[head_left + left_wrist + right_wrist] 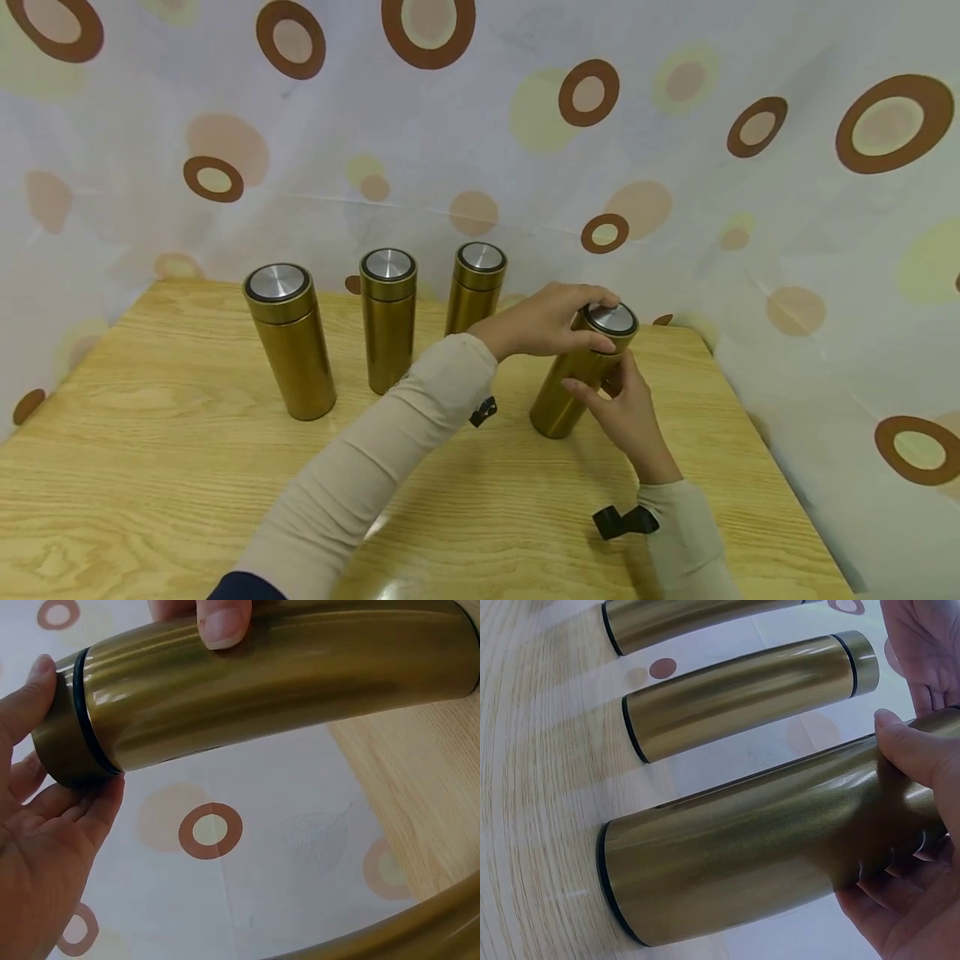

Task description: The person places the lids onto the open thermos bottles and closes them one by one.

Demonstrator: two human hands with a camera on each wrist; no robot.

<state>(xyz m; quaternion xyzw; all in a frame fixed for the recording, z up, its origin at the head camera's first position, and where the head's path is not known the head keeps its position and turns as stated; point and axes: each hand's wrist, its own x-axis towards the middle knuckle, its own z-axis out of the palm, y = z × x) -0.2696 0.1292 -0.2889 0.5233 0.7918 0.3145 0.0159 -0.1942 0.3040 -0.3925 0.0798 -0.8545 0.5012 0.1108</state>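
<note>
A gold thermos flask with a silver-topped lid stands at the right of the table, between both hands. My left hand grips the lid from the left, thumb on the near side and fingers on the far side. In the left wrist view the thumb and fingers curl round the gold lid band. Lower down, my right hand holds the flask's body, its thumb at the near side. The right wrist view shows that hand wrapped round the upper body, with the flask's base at the table.
Three similar gold flasks stand to the left: one at far left, one in the middle and one behind my left wrist. The wooden table meets a circle-patterned cloth at the back and right.
</note>
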